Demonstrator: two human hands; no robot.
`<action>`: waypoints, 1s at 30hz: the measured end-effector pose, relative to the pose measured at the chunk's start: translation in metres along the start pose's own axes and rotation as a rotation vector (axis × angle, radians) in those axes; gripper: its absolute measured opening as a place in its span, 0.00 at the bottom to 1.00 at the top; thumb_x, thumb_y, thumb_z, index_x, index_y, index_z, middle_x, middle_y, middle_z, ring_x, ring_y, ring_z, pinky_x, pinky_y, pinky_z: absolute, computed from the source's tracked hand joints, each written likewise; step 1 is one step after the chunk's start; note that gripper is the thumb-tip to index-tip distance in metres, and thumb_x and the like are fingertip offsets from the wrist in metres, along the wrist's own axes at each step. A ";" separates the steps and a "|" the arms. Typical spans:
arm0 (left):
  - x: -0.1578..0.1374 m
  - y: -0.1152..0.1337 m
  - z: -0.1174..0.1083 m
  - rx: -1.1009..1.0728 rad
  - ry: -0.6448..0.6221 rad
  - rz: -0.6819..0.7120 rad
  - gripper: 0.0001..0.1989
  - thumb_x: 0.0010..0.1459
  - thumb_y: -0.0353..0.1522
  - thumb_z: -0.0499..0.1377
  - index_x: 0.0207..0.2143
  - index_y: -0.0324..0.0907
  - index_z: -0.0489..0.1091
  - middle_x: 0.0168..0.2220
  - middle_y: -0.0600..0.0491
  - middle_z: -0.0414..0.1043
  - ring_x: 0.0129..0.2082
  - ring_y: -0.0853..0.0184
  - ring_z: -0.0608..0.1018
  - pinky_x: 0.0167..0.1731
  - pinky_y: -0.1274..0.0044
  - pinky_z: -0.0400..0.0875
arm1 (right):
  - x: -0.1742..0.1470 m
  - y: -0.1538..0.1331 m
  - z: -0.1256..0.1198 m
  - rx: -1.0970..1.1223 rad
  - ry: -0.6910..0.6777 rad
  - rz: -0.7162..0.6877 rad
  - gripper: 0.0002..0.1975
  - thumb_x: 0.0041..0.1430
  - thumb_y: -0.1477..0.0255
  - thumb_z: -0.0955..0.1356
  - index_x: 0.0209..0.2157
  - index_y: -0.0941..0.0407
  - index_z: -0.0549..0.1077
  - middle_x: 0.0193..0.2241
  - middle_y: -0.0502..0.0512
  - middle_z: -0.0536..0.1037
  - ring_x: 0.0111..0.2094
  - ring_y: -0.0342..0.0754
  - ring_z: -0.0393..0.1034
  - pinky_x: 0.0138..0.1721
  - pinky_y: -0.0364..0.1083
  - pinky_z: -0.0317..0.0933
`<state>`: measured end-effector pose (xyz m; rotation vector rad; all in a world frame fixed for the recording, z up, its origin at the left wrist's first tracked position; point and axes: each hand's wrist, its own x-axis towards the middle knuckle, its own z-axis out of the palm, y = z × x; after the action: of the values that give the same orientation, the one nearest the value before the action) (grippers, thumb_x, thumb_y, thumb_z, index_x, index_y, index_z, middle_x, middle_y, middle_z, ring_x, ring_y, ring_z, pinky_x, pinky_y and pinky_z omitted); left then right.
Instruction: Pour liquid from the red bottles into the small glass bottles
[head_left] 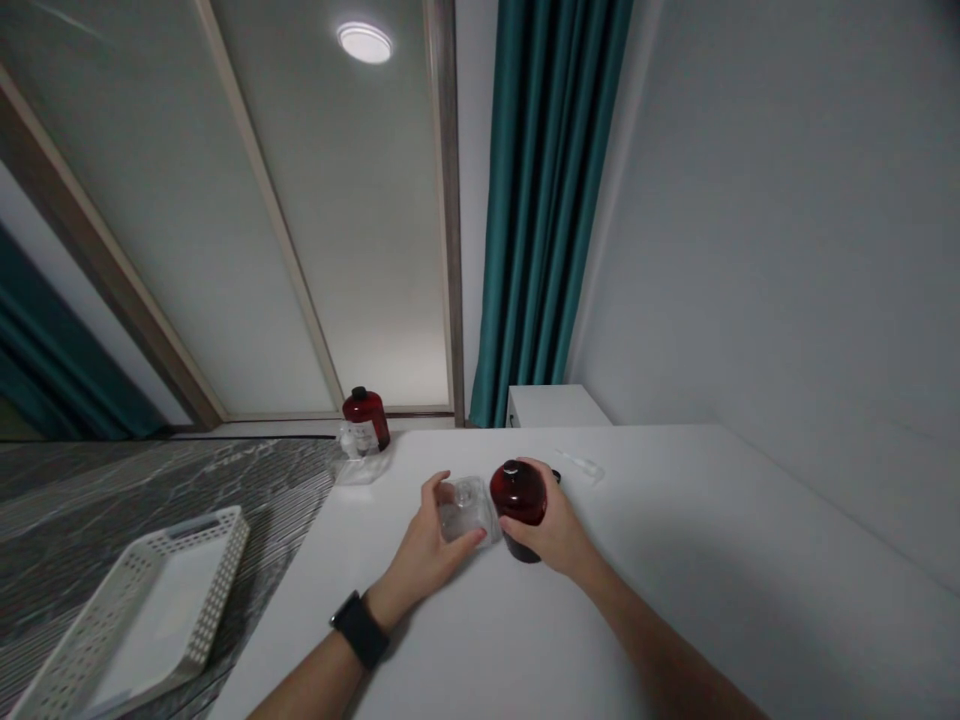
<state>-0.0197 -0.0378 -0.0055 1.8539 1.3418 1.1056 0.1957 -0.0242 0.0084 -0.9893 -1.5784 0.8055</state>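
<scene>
Forearms come in from the bottom edge, the one on the lower left wearing a black wristband (361, 628). Just below centre frame, the right hand (551, 525) is wrapped around a dark red translucent round bottle (517, 497) that stands upright on the white table (675, 560), fingers closed on its side. Right beside it, touching or nearly so, the left hand (424, 550) is closed on a small clear plastic bottle (466, 508), thumb on the near side and fingers curled over the far side.

Going outward: just behind the red bottle there's a small black cap-like thing (555, 476), mostly hidden by the hand, so can't really say what it is. A bit further right of that lies a clear pump-style nozzle (581, 464) flat on the table. Back toward the far left corner of the table stands a second dark red bottle with a black cap (366, 417), with a small clear bottle (350, 438) right in front of it. Nothing sits between the hands and those.

Lower left of the frame has a white perforated plastic tray (202, 590) resting on a grey marble-patterned surface (150, 490), well apart from the hands. Past the table's far edge is a white box-shaped cabinet (555, 405). Teal curtain (547, 200) hangs top centre, plain white wall on the right, panelled sliding door upper left with a round light (364, 42) reflected in it.
</scene>
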 end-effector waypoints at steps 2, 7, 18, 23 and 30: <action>0.001 -0.001 -0.003 0.034 0.003 0.020 0.38 0.54 0.35 0.65 0.62 0.42 0.49 0.53 0.42 0.67 0.53 0.54 0.73 0.56 0.57 0.66 | 0.001 -0.002 -0.004 -0.046 -0.005 0.001 0.37 0.44 0.72 0.75 0.57 0.52 0.64 0.55 0.59 0.73 0.56 0.58 0.70 0.58 0.57 0.64; 0.002 -0.005 -0.010 0.075 -0.029 0.073 0.38 0.55 0.37 0.65 0.63 0.40 0.50 0.51 0.42 0.68 0.51 0.53 0.74 0.54 0.57 0.67 | 0.002 -0.005 -0.012 -0.188 -0.037 0.006 0.41 0.43 0.71 0.77 0.60 0.52 0.64 0.58 0.61 0.72 0.58 0.61 0.68 0.59 0.60 0.63; 0.003 0.003 -0.017 0.136 -0.058 0.254 0.41 0.59 0.39 0.62 0.67 0.41 0.45 0.49 0.44 0.66 0.48 0.54 0.72 0.53 0.59 0.68 | 0.000 -0.008 -0.012 -0.277 -0.110 -0.008 0.40 0.46 0.70 0.75 0.61 0.53 0.60 0.59 0.63 0.71 0.58 0.60 0.69 0.59 0.59 0.63; 0.003 0.003 -0.015 0.220 -0.004 0.246 0.41 0.56 0.40 0.64 0.66 0.40 0.50 0.48 0.44 0.69 0.47 0.53 0.74 0.51 0.58 0.69 | -0.001 -0.008 -0.008 -0.338 -0.107 -0.016 0.40 0.47 0.69 0.75 0.60 0.53 0.59 0.58 0.63 0.71 0.57 0.59 0.69 0.59 0.59 0.63; 0.003 0.003 -0.017 0.300 0.001 0.258 0.41 0.55 0.42 0.65 0.65 0.39 0.52 0.47 0.43 0.71 0.46 0.52 0.75 0.49 0.58 0.71 | -0.003 -0.009 -0.003 -0.449 -0.109 -0.064 0.40 0.47 0.70 0.74 0.61 0.52 0.59 0.57 0.63 0.72 0.56 0.60 0.70 0.57 0.60 0.64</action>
<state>-0.0332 -0.0360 0.0062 2.2968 1.3555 1.0747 0.1970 -0.0310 0.0161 -1.2194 -1.9235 0.4730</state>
